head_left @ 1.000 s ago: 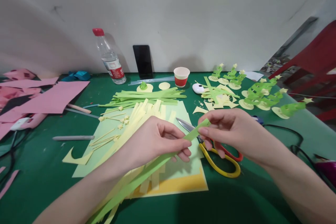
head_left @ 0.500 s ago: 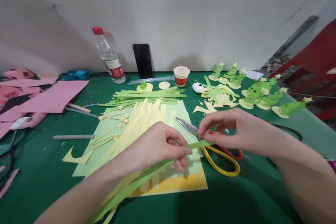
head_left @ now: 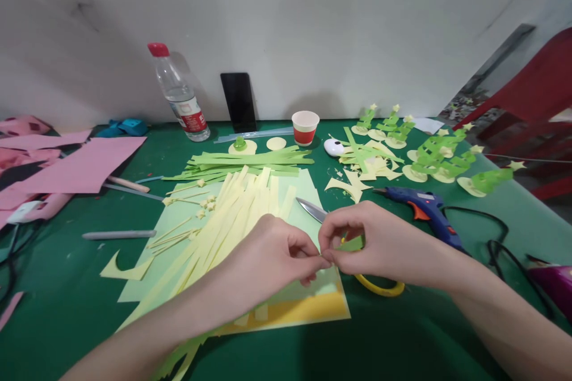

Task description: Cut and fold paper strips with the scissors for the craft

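Observation:
A green paper strip (head_left: 354,243) is pinched between my two hands, which meet at the fingertips over the paper sheets. My left hand (head_left: 286,250) is closed on it, thumb against forefinger. My right hand (head_left: 357,237) is closed too, with a short piece of the strip showing between its fingers. Under the right hand lie the scissors (head_left: 311,209), their blades pointing away to the left and a yellow handle loop (head_left: 384,289) showing. Pale yellow paper strips (head_left: 232,208) fan out beyond and beneath my left forearm.
A glue gun (head_left: 424,208) with a black cord lies on the right. Spiral green paper trees (head_left: 440,155) on round bases stand at the back right. Green strips (head_left: 254,161), a paper cup (head_left: 305,128), a phone (head_left: 239,101) and a bottle (head_left: 183,101) line the back; pink paper (head_left: 84,164) lies left.
My right hand has moved left along the strip until its fingertips meet my left hand's. The glue gun, hidden before, now shows on the right. The whole view has shifted slightly.

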Tool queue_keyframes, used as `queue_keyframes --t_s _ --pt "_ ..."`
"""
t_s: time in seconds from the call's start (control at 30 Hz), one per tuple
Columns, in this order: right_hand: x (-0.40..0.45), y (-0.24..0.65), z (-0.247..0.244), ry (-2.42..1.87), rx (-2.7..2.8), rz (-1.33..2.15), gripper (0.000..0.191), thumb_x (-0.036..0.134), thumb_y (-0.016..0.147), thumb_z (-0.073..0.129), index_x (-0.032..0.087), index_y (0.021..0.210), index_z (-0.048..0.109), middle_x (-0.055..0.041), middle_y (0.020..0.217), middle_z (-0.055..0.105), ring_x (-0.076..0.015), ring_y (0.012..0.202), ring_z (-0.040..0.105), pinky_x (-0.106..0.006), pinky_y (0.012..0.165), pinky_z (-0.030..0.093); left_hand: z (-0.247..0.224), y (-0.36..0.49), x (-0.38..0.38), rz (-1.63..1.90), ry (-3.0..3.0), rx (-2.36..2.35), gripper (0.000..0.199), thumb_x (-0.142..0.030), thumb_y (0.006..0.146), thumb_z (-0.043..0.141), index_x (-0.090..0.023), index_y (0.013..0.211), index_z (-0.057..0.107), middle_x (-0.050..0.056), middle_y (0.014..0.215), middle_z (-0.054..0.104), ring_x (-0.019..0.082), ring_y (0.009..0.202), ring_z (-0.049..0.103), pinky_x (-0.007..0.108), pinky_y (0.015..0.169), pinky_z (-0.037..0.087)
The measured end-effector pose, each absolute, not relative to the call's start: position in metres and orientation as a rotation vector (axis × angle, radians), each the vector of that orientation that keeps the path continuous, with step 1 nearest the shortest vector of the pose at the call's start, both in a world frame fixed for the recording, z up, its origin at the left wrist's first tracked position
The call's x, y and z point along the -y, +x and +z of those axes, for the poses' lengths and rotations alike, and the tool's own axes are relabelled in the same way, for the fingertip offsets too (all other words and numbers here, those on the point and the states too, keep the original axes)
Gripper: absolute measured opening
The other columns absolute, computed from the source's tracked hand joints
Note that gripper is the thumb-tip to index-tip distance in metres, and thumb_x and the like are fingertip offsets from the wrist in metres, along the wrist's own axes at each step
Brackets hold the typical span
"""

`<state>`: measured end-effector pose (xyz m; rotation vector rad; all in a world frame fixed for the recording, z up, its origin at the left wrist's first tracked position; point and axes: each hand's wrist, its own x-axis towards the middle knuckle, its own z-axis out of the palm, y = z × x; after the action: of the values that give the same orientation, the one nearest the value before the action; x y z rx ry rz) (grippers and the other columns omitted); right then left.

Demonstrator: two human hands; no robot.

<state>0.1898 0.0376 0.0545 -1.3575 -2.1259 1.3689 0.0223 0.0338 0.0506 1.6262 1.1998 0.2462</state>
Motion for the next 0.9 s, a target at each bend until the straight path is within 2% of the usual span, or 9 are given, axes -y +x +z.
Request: queue_keyframes --t_s 0.1,0.27,0.33,0.47,0.57,0.73,0.8,0.9 --pt "-0.037 0.190 0.055 -1.356 2.125 1.468 0.005 0.013 0.060 0.053 0.016 0.058 0.055 0.0035 0.057 0.052 -0.0090 0.058 0.046 -0.018 0.054 0.039 0.057 0.024 -0.032 0.192 1.644 -1.191 0.024 -0.026 0.071 0.056 -0.015 0.051 0.065 -0.002 0.050 0.062 0.006 0.041 0.041 0.018 0.043 0.031" --pt "-0.036 0.194 0.062 -1.366 1.965 1.861 0.008 0.010 0.058 0.047 0.016 0.056 0.051 0.0061 0.049 0.049 -0.0059 0.042 0.049 -0.014 0.040 0.035 0.062 0.026 -0.029 0.149 1.591 -1.119 0.024 -0.029 0.072 0.058 -0.016 0.053 0.066 -0.001 0.053 0.065 0.007 0.042 0.045 0.017 0.042 0.032" --pt "-0.037 0.198 0.064 -1.397 1.941 1.883 0.008 0.010 0.057 0.046 0.017 0.056 0.050 0.0067 0.046 0.048 -0.0054 0.039 0.049 -0.013 0.037 0.035 0.062 0.025 -0.029 0.157 1.549 -1.087 0.023 -0.028 0.071 0.059 -0.016 0.053 0.066 -0.001 0.053 0.065 0.007 0.042 0.047 0.016 0.042 0.034" --pt "-0.046 0.217 0.067 -1.519 1.976 1.752 0.010 0.009 0.058 0.046 0.017 0.054 0.048 0.0058 0.043 0.049 -0.0063 0.039 0.049 -0.014 0.039 0.037 0.064 0.018 -0.031 0.140 1.489 -1.116 0.023 -0.033 0.070 0.060 -0.017 0.054 0.067 0.000 0.054 0.066 0.011 0.049 0.057 0.018 0.047 0.040" --pt "-0.054 0.236 0.071 -1.588 2.008 1.619 0.010 0.011 0.063 0.048 0.018 0.055 0.050 0.0041 0.044 0.053 -0.0080 0.040 0.052 -0.017 0.041 0.040 0.070 0.011 -0.033 0.123 1.442 -1.147 0.021 -0.031 0.069 0.061 -0.019 0.053 0.066 -0.001 0.051 0.066 0.011 0.049 0.059 0.017 0.048 0.042" --pt "-0.048 0.230 0.076 -1.442 2.011 1.187 0.010 0.029 0.068 0.059 0.020 0.066 0.060 -0.0006 0.066 0.062 -0.0117 0.057 0.057 -0.020 0.051 0.045 0.073 0.011 -0.036 0.138 1.461 -1.179 0.020 -0.030 0.069 0.062 -0.020 0.052 0.066 -0.002 0.050 0.065 0.011 0.049 0.059 0.016 0.049 0.042" --pt "-0.039 0.215 0.075 -1.344 2.069 1.133 0.008 0.027 0.071 0.058 0.020 0.068 0.062 -0.0007 0.070 0.062 -0.0121 0.063 0.056 -0.020 0.056 0.045 0.071 0.014 -0.036 0.132 1.482 -1.166 0.018 -0.028 0.068 0.062 -0.019 0.053 0.066 -0.002 0.050 0.065 0.010 0.049 0.058 0.016 0.048 0.041" --pt "-0.030 0.196 0.069 -1.289 2.152 1.202 0.009 0.016 0.070 0.055 0.019 0.064 0.061 0.0014 0.066 0.061 -0.0099 0.061 0.052 -0.018 0.058 0.043 0.067 0.017 -0.034 0.129 1.483 -1.158 0.015 -0.025 0.068 0.062 -0.018 0.055 0.066 -0.002 0.051 0.064 0.011 0.050 0.058 0.017 0.050 0.042"
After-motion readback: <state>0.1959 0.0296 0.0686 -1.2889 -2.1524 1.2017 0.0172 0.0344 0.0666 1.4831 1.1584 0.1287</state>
